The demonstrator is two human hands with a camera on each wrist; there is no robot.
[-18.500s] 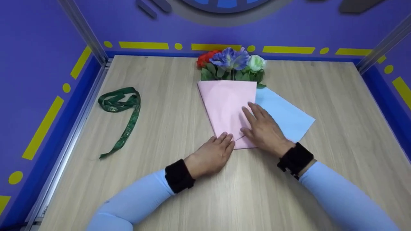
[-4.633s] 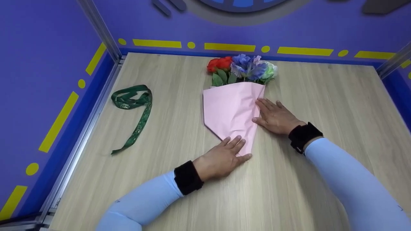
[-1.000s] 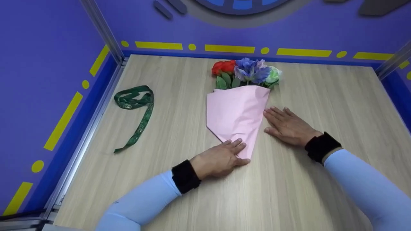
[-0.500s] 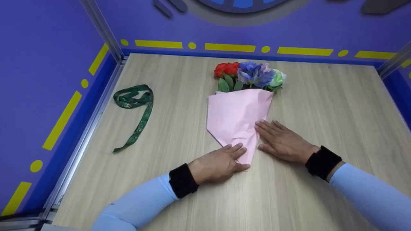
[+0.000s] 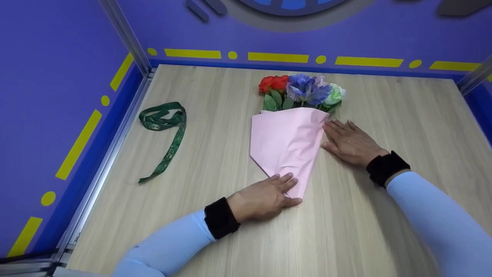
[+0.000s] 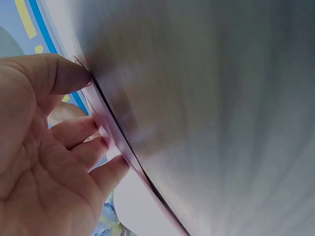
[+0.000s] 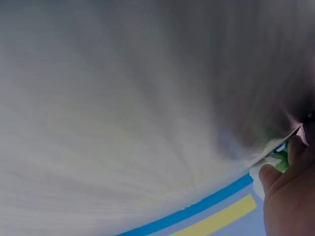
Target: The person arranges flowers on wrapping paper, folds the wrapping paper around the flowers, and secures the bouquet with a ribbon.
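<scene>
A bouquet lies on the table, wrapped in pink paper [image 5: 284, 138] folded into a cone. Out of its wide far end show red flowers [image 5: 273, 84], a blue-purple flower [image 5: 307, 90], a pale green-white flower [image 5: 334, 94] and green leaves. My left hand [image 5: 263, 198] rests with spread fingers on the narrow near end of the wrap; the left wrist view shows its fingertips against the paper's edge. My right hand [image 5: 351, 142] lies flat along the wrap's right edge near the top, fingertips at the fold. No blue paper shows now.
A green patterned ribbon [image 5: 169, 156] lies loosely coiled on the left of the wooden table [image 5: 215, 115]. Purple-blue panels with yellow marks [image 5: 196, 53] stand behind and at both sides, joined by metal posts.
The blue sheet seen at first is now out of sight, and the pink paper is folded across. Lately the right hand slid down the right edge, then back up it. The left hand stayed put.
</scene>
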